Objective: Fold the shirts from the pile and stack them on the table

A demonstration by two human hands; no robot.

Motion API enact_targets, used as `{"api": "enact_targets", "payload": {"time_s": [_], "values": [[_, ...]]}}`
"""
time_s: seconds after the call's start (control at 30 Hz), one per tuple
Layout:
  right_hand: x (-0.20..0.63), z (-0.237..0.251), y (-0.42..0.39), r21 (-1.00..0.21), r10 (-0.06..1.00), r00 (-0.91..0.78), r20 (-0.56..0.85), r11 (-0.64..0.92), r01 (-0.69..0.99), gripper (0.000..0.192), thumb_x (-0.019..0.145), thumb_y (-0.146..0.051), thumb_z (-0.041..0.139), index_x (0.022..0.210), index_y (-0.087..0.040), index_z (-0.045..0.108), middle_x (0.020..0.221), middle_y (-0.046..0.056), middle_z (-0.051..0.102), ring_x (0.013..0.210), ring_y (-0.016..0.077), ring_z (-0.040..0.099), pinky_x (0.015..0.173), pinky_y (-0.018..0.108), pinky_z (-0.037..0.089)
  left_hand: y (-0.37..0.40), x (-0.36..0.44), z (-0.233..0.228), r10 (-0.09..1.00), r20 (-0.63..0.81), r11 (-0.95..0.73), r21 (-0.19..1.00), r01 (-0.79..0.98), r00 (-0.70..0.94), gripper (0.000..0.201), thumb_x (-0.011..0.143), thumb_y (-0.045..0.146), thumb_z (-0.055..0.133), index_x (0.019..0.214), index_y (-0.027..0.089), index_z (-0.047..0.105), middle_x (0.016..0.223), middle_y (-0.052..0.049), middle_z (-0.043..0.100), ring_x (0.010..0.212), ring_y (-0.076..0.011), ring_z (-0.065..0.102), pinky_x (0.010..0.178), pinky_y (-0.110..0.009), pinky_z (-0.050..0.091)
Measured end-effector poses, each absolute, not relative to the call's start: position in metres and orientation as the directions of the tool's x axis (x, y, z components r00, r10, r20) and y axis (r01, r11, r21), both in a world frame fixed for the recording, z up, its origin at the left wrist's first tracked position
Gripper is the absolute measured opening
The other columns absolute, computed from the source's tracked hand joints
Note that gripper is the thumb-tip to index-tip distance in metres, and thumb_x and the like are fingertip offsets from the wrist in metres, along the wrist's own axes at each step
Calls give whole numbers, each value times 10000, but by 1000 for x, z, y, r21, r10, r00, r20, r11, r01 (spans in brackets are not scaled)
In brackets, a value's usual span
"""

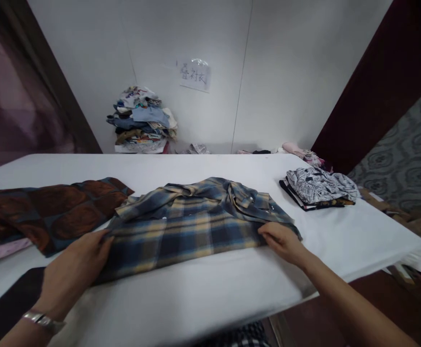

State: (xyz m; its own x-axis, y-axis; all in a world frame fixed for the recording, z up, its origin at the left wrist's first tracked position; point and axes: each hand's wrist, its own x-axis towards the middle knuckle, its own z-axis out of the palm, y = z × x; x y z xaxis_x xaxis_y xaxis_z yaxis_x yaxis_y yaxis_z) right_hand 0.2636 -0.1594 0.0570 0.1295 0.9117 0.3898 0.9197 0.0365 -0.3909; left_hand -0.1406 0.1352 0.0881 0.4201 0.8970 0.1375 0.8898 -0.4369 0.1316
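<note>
A plaid shirt [192, 226] lies spread across the middle of the white worktop [210, 289], its collar and front bunched toward the far side and its near part lying flatter. The left hand [75, 270] has its grip on the shirt's left edge, fingers curled over the cloth there. The right hand [282, 241] pinches the right edge near the hem between fingertips and thumb. Both hands are closed on the same garment, one at each side.

The shirt looks light and soft, a thin woven cloth that will sag and crease wherever it is unsupported, so it should handle best when held at two well-separated points along an edge or seam, as here. It is not fragile, though the buttons may snag folds.

To the left, touching the shirt's sleeve area, lies a dark brown cloth [51, 212]. To the right, well apart, sits a folded black-and-white shirt [319, 188]. Against the far wall stands a pile of clothes [141, 120] beneath a paper sign [195, 75].
</note>
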Motion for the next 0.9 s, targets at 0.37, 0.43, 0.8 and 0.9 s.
{"api": "enact_targets", "payload": {"time_s": [0.37,0.43,0.8,0.9], "values": [[265,15,-125,-317,903,29,429,121,941,288,838,-65,455,1015,-198,638,977,88,631,901,207,562,775,341,491,89,82,108,306,296,-945,209,251,905,295,927,333,400,1082,214,621,1054,-73,650,1011,-207,594,866,-322,464],[265,15,-126,-325,895,61,442,97,941,273,829,-61,462,990,-194,638,950,86,632,882,206,559,767,339,487,78,129,110,269,263,-953,209,218,926,304,897,352,472,1132,209,604,1112,-87,634,1082,-221,565,907,-327,452],[274,14,-130,-403,882,269,387,-100,910,342,851,-111,433,1129,-204,610,907,67,646,840,186,600,731,295,480,102,236,107,660,157,-696,495,520,735,149,733,263,621,805,147,682,953,-159,703,966,-279,630,865,-382,474],[273,16,-129,-473,873,344,346,-154,868,375,848,-137,435,1180,-204,598,934,65,669,826,184,618,734,292,476,128,211,142,774,273,-560,716,417,571,203,793,300,531,825,155,668,927,-99,706,939,-243,624,858,-356,476]]}}
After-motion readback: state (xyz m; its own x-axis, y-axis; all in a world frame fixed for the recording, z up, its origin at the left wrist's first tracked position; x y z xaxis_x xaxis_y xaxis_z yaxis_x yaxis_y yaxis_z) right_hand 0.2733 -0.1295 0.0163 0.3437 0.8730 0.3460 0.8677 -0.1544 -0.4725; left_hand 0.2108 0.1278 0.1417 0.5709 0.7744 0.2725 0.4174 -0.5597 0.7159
